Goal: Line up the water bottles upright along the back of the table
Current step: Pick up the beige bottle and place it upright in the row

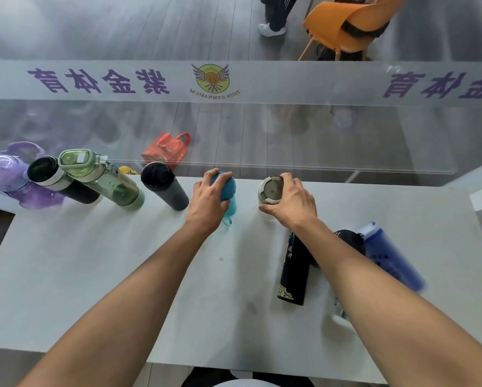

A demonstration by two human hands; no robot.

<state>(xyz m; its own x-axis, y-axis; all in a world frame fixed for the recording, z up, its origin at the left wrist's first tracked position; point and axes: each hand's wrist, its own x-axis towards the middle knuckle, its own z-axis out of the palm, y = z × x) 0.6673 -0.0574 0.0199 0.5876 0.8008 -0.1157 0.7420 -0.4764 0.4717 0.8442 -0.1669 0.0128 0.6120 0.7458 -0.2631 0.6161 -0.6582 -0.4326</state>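
Observation:
Along the back edge of the white table (94, 269) stand a purple bottle (8, 177), a black bottle with a white collar (55, 180), a green clear bottle (103, 180) and a dark grey bottle (164, 187), all upright. My left hand (210, 201) grips a teal bottle (230, 188) standing to their right. My right hand (291, 203) holds the top of a white bottle with a grey lid (270, 189). A black bottle with gold print (294, 275) lies on the table under my right forearm. A blue bottle (390, 258) and a dark one (351, 241) are beside it.
A glass wall with purple lettering (100, 82) runs just behind the table. Beyond it are a red bag (165, 149) on the floor, an orange chair (351, 23) and a person's legs (274, 15). A small clear object (340, 314) sits partly hidden by my right forearm.

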